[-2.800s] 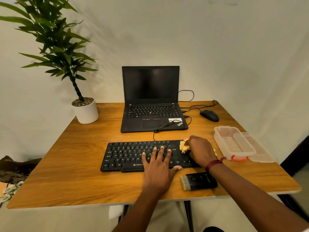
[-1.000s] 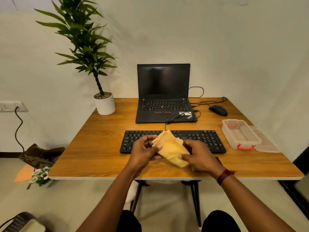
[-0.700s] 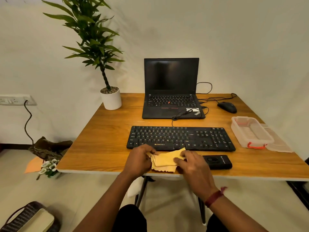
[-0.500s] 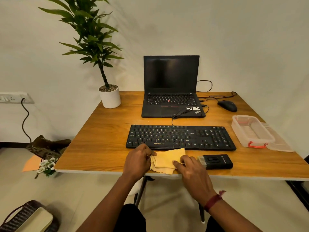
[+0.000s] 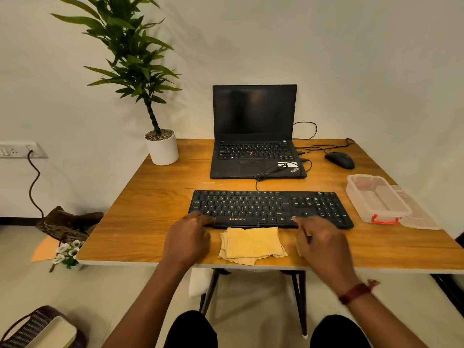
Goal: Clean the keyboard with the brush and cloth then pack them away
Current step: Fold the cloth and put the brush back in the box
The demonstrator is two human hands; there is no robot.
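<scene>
Both left hand (image 5: 187,243) and right hand (image 5: 324,247) have released the yellow cloth (image 5: 252,243), now folded on the worktop (image 5: 150,222) at lower centre, just below the keyboard (image 5: 271,207); they flank it, fingers relaxed, holding nothing.

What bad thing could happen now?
The cloth lies right at the table's near edge, so the left hand or right hand could knock it onto the floor. The keyboard's cable loops over the laptop; shoving the keyboard might tug it.
</scene>
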